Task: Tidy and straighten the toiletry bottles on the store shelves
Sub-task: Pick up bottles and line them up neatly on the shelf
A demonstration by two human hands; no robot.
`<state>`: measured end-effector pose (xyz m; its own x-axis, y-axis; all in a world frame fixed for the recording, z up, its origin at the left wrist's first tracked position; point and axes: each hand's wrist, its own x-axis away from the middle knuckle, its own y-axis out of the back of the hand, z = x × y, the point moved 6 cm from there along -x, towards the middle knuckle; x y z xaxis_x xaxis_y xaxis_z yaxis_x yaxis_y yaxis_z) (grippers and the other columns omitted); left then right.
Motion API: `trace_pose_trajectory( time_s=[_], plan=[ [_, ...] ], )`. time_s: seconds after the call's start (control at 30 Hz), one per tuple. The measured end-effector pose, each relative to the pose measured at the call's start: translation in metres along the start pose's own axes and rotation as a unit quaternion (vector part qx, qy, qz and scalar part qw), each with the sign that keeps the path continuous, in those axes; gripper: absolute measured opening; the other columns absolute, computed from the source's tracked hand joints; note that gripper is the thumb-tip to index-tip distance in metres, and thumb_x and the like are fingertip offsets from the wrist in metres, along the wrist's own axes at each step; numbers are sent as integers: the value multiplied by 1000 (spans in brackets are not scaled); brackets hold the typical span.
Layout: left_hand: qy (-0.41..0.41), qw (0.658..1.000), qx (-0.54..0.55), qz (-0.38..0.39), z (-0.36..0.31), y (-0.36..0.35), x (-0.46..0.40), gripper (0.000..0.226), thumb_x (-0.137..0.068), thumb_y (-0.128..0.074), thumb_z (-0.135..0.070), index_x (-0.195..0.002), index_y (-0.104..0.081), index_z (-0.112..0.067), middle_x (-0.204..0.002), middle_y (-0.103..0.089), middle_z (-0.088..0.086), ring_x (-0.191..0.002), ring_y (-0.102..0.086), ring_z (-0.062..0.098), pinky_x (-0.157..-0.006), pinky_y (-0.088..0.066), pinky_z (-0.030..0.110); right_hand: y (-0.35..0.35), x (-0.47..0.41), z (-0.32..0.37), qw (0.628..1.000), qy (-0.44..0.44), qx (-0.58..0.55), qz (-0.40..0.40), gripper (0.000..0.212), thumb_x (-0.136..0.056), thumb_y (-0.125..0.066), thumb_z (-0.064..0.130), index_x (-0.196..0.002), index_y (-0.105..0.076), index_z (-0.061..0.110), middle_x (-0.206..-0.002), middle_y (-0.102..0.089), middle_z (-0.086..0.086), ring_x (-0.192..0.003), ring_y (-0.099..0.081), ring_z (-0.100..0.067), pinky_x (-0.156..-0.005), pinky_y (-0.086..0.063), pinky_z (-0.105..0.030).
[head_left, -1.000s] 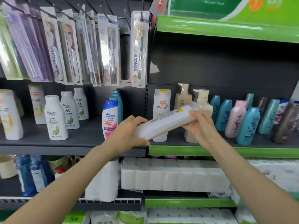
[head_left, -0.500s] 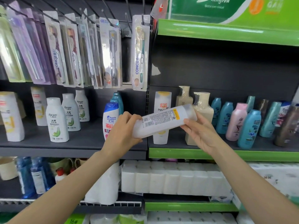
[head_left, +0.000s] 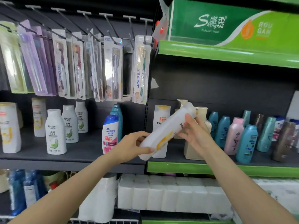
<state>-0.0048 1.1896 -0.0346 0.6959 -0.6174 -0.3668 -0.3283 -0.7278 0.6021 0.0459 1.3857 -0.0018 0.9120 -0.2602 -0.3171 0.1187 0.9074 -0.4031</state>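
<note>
Bottle (head_left: 168, 131) held tilted in front of the shelf (head_left: 210, 168), left grip (head_left: 134, 147) curled round its base, right grip (head_left: 192, 131) pinching near the cap. Could topple the standing Pantene (head_left: 161, 120) behind if swung in carelessly.

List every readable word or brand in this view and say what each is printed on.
"Shengrou", "Bathroom tissue": green tissue pack, top shelf.
"CONCU": toothbrush pack hanging from a hook.
"head & shoulders": blue-capped bottle.
"Raclen", roughly: white bottle with a green leaf; blurred.
"PAN", cut off: white bottle held in both hands.
Small print elsewhere is too blurred to read.
</note>
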Motion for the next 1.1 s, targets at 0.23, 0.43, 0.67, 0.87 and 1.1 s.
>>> trace_pose_trajectory(
  time_s=[0.23,0.43,0.67,0.87,1.1],
  plan=[
    [-31,993,-108,28,-22,-2,-47,27,-79,-73,-19,-104,-64,-22,-100,-69,-2,-93,-65,11,-90,-51,26,-3,-10,38,964,71,249,-58,42,-79,-74,19,-118,-56,17,-103,-67,-3,-85,-67,-14,-53,-55,-26],
    [-119,954,-211,-179,-57,26,-92,30,-88,-62,-17,-118,-57,-18,-117,-57,0,-110,-50,15,-94,-40,26,13,-34,52,946,67,310,-73,41,-75,-78,18,-111,-58,21,-99,-70,-1,-86,-68,-12,-61,-54,-29],
    [-111,957,-246,-101,-42,18,-126,39,-85,-65,-17,-123,-58,-21,-119,-58,-1,-112,-53,15,-98,-41,27,10,-79,54,913,93,388,-85,46,-75,-77,28,-112,-52,20,-101,-64,1,-89,-66,-16,-76,-58,-43],
    [-132,956,-243,-99,-45,27,-132,34,-78,-73,-20,-111,-65,-21,-108,-66,-5,-97,-57,7,-89,-45,23,6,-113,49,910,114,382,-114,47,-75,-78,25,-112,-50,20,-96,-57,7,-82,-59,-7,-69,-53,-29],
    [-145,960,-215,-107,-37,33,-132,34,-75,-76,-21,-108,-67,-22,-107,-68,-10,-95,-62,13,-89,-46,27,-1,-148,36,896,96,416,-120,50,-75,-78,26,-115,-51,13,-109,-64,-5,-98,-63,-23,-84,-54,-40]
  ],
)
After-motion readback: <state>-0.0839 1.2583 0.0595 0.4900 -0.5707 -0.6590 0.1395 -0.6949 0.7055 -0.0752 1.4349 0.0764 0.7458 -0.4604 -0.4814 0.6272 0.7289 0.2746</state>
